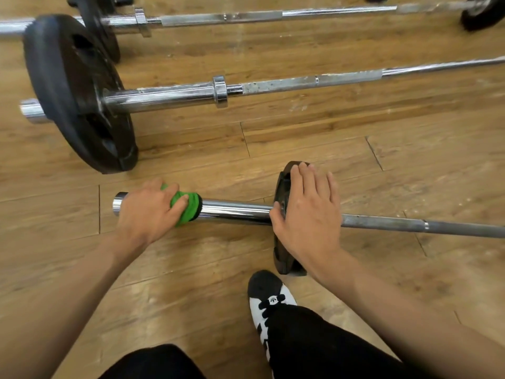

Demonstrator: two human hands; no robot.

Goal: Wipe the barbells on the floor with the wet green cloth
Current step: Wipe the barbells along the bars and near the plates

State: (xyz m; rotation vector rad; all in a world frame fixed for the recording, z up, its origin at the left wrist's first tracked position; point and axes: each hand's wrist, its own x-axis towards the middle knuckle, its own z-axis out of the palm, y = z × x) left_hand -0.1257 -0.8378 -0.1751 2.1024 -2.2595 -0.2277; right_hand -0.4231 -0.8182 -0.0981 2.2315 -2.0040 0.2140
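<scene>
Left hand (pixel 149 212) grips the cloth (pixel 188 212) round the near bar (pixel 235 212), left of its plate (pixel 282 257); right hand (pixel 308 214) lies flat-fingered on that plate; mid bar (pixel 300 83) and far bar (pixel 246 17), beyond the plate, look unwiped.

The single head-worn view looks steeply forward and down, close over the wooden floor (pixel 300 127) at arm's reach.
</scene>
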